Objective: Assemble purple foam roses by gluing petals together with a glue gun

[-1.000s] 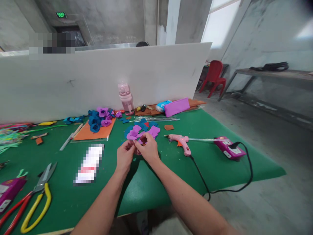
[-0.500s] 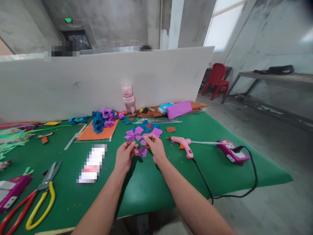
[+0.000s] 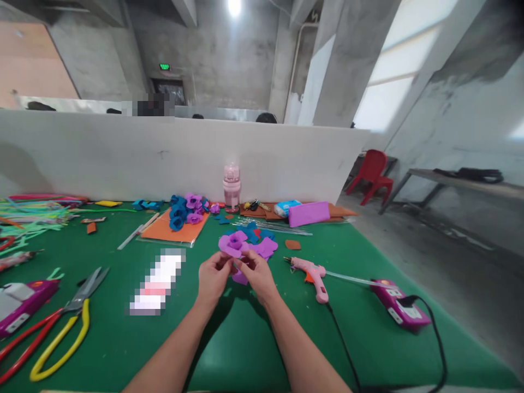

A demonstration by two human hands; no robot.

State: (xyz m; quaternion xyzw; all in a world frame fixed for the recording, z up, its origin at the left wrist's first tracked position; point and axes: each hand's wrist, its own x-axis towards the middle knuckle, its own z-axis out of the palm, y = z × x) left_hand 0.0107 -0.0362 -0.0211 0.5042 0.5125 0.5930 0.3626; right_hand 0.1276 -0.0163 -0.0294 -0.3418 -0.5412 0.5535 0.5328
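Both hands meet over the middle of the table, pinching the underside of a purple paper flower (image 3: 234,244) whose open petals face up. My left hand (image 3: 213,275) closes on it from the left, thumb and fingertips together. From the other side my right hand (image 3: 257,275) pinches close to the same spot, fingertips almost touching the left ones. What lies between the fingertips is partly hidden. Loose purple petals (image 3: 266,249) lie just beyond the right hand, with blue petals (image 3: 243,232) behind them.
A pink glue gun (image 3: 313,275) lies on the right, its cord near a purple power strip (image 3: 399,305). Large shears (image 3: 77,305) rest at left. Finished blue and purple flowers (image 3: 184,210) sit on an orange sheet (image 3: 174,232). A pink bottle (image 3: 232,188) stands by the white partition (image 3: 196,158).
My hands have drawn together, and the flower between them now stands upright with its petals facing up. The camera view has tilted upward and shifted left.
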